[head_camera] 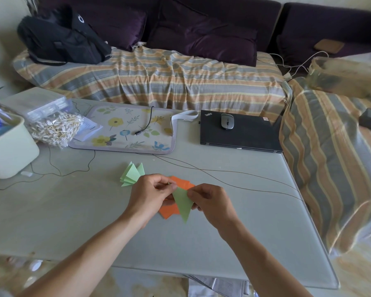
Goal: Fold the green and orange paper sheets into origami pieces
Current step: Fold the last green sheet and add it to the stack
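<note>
Mid-fold on a green piece (183,205): held just above the worktop (73,211), long point aimed down toward the body. Left hand (149,192) pinching its top left corner, right hand (210,202) pinching the top right edge. Underneath, orange sheets (180,182) lying on the worktop, partly hidden by both hands. Just beyond the left hand, a fan of finished green triangles (131,174). Probably tucking or sharpening a crease at the top. Next up, by the look of it: pressing that crease flat, then adding the piece to the green fan.
</note>
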Demonstrator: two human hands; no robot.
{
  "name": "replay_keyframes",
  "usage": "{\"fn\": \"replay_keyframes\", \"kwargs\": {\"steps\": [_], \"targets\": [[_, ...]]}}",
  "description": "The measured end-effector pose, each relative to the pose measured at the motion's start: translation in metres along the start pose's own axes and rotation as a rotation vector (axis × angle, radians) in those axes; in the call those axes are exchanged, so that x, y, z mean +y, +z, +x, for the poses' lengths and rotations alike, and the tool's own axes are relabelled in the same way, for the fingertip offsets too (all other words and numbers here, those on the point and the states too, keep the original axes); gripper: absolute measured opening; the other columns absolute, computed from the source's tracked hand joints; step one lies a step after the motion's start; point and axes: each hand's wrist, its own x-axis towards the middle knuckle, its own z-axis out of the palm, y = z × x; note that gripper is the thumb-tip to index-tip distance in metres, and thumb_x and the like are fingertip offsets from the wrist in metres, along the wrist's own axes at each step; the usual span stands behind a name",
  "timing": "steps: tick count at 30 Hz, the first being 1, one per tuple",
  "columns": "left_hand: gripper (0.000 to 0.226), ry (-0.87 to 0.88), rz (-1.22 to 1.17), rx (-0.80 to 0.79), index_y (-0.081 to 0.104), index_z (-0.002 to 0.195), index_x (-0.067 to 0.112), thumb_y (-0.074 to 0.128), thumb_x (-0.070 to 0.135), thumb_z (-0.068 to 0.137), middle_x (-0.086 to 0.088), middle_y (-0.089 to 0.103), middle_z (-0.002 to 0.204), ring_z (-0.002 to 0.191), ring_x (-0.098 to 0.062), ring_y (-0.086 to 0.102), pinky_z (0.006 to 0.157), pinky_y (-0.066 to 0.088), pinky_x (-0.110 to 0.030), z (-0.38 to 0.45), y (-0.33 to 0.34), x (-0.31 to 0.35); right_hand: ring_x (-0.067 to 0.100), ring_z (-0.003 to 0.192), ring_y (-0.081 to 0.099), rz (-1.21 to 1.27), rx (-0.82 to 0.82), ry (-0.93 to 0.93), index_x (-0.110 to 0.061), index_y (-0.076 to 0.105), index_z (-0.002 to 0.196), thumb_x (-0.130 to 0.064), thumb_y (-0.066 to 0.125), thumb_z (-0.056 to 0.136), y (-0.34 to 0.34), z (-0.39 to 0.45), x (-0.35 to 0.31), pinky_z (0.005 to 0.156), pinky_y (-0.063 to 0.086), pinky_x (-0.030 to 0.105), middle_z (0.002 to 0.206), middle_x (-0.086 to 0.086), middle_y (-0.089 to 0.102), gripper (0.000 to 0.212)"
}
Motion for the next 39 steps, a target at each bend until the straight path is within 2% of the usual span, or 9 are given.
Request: {"fn": "replay_keyframes", "kwargs": {"steps": [6,11,13,16,20,28,32,35,39], "targets": [[0.004,-0.043,0.014,0.000,0.076,0.088,0.006,0.074,0.004,0.090,-0.016,0.078,0.084,0.075,-0.031,0.077,0.068,0.064,-0.033,0.002,0.000,-0.003,0.002,0.054,0.061,-0.036,0.048,0.001,-0.019,0.079,0.082,-0.014,0.069,0.091,-0.001,0.000,0.000,0.069,0.052,0.028,0.064,-0.004,0.072,0.014],[0.006,-0.095,0.111,-0.156,0.075,0.085,0.000,0.080,0.003,0.083,-0.022,0.075,0.080,0.072,-0.032,0.073,0.076,0.064,-0.043,0.003,-0.003,-0.005,0.003,0.062,0.060,-0.074,0.122,0.006,-0.026,0.079,0.083,-0.018,0.071,0.089,-0.001,0.004,0.006,0.067,0.052,0.026,0.074,-0.009,0.074,0.013],[0.004,-0.090,0.104,-0.140,0.074,0.085,-0.001,0.077,0.002,0.085,-0.023,0.075,0.082,0.073,-0.031,0.074,0.077,0.064,-0.045,0.002,-0.001,-0.005,0.007,0.069,0.065,-0.045,0.123,0.022,-0.029,0.077,0.089,-0.022,0.072,0.089,-0.001,0.004,0.005,0.066,0.054,0.027,0.079,-0.009,0.075,0.009],[0.003,-0.091,0.041,-0.073,0.070,0.086,-0.002,0.071,-0.002,0.089,-0.021,0.074,0.082,0.073,-0.032,0.075,0.076,0.064,-0.046,0.003,0.001,-0.005,0.006,0.064,0.066,-0.027,0.069,0.051,-0.027,0.071,0.100,-0.026,0.073,0.090,0.000,0.002,0.001,0.056,0.048,0.025,0.078,-0.006,0.077,0.011],[0.004,-0.104,0.040,-0.071,0.066,0.087,-0.002,0.068,-0.002,0.091,-0.016,0.072,0.076,0.069,-0.030,0.075,0.072,0.065,-0.043,0.004,0.000,-0.006,0.006,0.059,0.066,-0.030,0.069,0.032,-0.019,0.071,0.096,-0.020,0.070,0.091,0.000,0.002,0.001,0.071,0.056,0.039,0.072,-0.001,0.077,0.005],[0.006,0.088,0.293,-0.156,0.073,0.091,0.020,0.072,0.014,0.090,-0.003,0.076,0.074,0.060,-0.016,0.068,0.061,0.058,-0.034,0.001,0.002,-0.007,0.012,0.061,0.062,-0.064,0.026,-0.012,-0.027,0.074,0.091,-0.021,0.066,0.092,0.001,0.000,0.001,0.072,0.056,0.042,0.066,0.000,0.074,0.011],[0.007,0.090,0.246,-0.161,0.073,0.092,0.016,0.071,0.010,0.092,-0.009,0.076,0.074,0.056,-0.022,0.070,0.055,0.054,-0.027,-0.002,0.003,-0.004,0.021,0.065,0.063,-0.058,0.043,-0.057,-0.031,0.068,0.091,-0.018,0.064,0.092,-0.001,-0.005,-0.004,0.068,0.055,0.042,0.067,0.001,0.074,0.013],[0.005,0.086,0.242,-0.146,0.073,0.091,0.014,0.070,0.011,0.093,-0.009,0.076,0.072,0.057,-0.026,0.071,0.055,0.055,-0.030,-0.002,0.002,-0.005,0.028,0.071,0.067,-0.073,0.043,-0.069,-0.029,0.069,0.085,-0.018,0.065,0.091,-0.002,-0.005,-0.005,0.070,0.056,0.045,0.068,0.000,0.074,0.013],[0.010,0.105,0.271,-0.151,0.076,0.086,0.014,0.069,0.012,0.094,-0.008,0.075,0.069,0.058,-0.025,0.071,0.061,0.058,-0.044,-0.003,0.001,-0.004,0.025,0.069,0.068,-0.079,0.041,-0.068,-0.028,0.071,0.082,-0.017,0.066,0.090,-0.001,-0.005,-0.006,0.071,0.056,0.044,0.069,-0.001,0.075,0.014]]}}
